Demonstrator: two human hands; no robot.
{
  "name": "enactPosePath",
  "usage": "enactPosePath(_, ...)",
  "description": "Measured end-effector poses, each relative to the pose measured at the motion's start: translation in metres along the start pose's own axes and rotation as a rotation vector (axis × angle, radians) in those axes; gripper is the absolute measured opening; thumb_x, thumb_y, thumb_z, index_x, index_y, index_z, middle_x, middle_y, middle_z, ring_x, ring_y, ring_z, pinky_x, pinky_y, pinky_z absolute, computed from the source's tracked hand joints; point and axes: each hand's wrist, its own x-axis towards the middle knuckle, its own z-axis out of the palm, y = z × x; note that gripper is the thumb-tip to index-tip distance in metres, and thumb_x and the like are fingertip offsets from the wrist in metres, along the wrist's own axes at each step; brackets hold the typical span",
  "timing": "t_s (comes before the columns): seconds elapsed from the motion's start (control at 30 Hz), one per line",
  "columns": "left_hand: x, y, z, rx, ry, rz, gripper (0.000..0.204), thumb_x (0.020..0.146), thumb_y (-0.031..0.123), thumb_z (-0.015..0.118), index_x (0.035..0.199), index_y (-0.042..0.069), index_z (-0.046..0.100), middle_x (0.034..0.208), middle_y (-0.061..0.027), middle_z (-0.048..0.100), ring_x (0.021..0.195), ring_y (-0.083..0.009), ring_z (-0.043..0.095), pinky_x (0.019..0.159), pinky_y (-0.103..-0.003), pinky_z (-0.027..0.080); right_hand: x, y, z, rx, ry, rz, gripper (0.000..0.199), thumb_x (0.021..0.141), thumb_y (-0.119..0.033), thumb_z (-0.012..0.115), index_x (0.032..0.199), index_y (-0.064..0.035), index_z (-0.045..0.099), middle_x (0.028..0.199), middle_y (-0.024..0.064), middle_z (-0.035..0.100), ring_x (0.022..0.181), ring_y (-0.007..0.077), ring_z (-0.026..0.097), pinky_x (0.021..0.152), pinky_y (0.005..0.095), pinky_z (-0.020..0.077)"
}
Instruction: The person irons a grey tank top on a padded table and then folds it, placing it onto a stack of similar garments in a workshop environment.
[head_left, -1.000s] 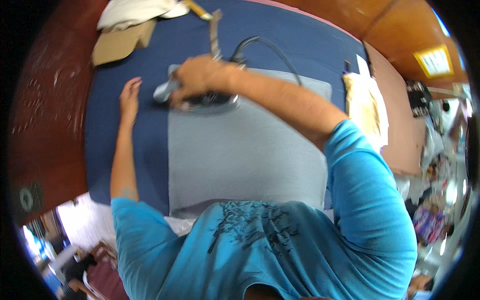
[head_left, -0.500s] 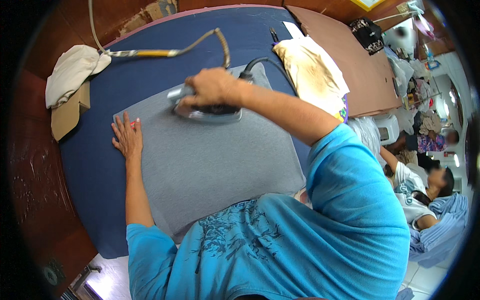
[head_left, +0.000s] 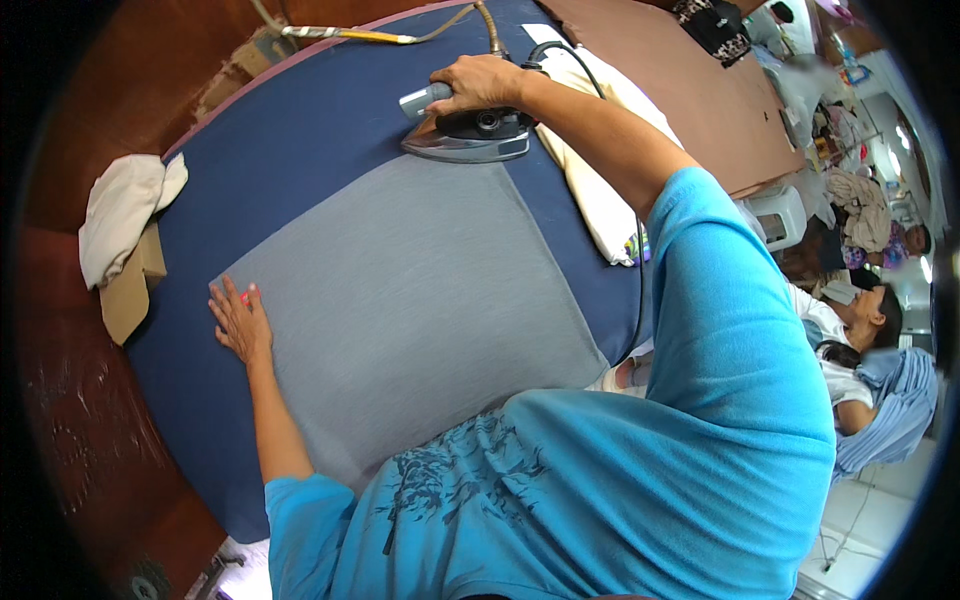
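A steam iron (head_left: 468, 138) with a grey-tipped handle is gripped by my right hand (head_left: 480, 84). Its soleplate rests at the far right corner of a grey piece of cloth (head_left: 410, 300), which lies flat on the dark blue padded table (head_left: 200, 420). Fingers spread, my left hand (head_left: 240, 320) presses down on the cloth's left corner. A small red thing (head_left: 246, 298) shows between its thumb and fingers; what it is I cannot tell. A hose and a black cord (head_left: 590, 75) run from the iron's back.
White cloth (head_left: 125, 215) sits on a cardboard piece (head_left: 132, 290) at the left. A cream folded cloth (head_left: 590, 190) lies right of the iron, beside a brown board (head_left: 680, 90). Past the table's right side are a white plastic stool (head_left: 778, 215) and a seated person (head_left: 845, 340).
My right hand has carried the iron away from the cloth's middle to its far right corner. The left hand stays on the left corner. The whole view has shifted slightly.
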Motion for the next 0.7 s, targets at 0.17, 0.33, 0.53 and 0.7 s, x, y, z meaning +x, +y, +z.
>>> enactPosePath(0.17,0.01,-0.004,0.011,0.048,0.017,0.015,0.06,0.091,0.053,0.033,0.142,0.023,0.023,0.15,-0.0045,0.016,0.136,-0.0267,0.018,0.103,-0.052,0.021,-0.005,-0.029,-0.011,0.076,-0.215,-0.248,0.069,0.075,-0.061,0.052,0.119,-0.0086,0.056,0.109,0.0197,0.06,0.103,0.0339,0.056,0.088,0.0421,0.0439)
enactPosePath(0.33,0.028,-0.048,0.042,-0.146,0.03,0.031,0.059,0.09,0.054,0.033,0.142,0.027,0.025,0.15,0.0,0.014,0.137,-0.0252,0.014,0.104,-0.052,0.015,0.024,-0.118,0.006,0.152,-0.153,-0.411,0.061,0.072,-0.058,0.056,0.11,-0.0111,0.062,0.1,0.016,0.064,0.096,0.0324,0.06,0.081,0.0434,0.0472)
enactPosePath(0.53,0.038,-0.042,0.028,-0.285,-0.108,0.056,0.062,0.089,0.055,0.032,0.143,0.028,0.02,0.151,0.0002,0.011,0.138,-0.0246,0.01,0.104,-0.056,0.006,-0.061,-0.206,0.012,0.263,-0.293,-0.496,0.051,0.066,-0.045,0.067,0.096,-0.004,0.065,0.086,0.0156,0.066,0.081,0.0314,0.064,0.07,0.0412,0.0492)
enactPosePath(0.7,-0.013,-0.02,-0.012,-0.129,-0.088,0.008,0.06,0.09,0.05,0.036,0.143,0.026,0.02,0.151,-0.002,0.012,0.138,-0.0253,0.012,0.102,-0.06,0.012,-0.164,-0.224,0.035,0.353,-0.252,-0.387,0.04,0.069,-0.035,0.067,0.092,-0.0028,0.062,0.083,0.018,0.064,0.079,0.0338,0.063,0.068,0.043,0.049)
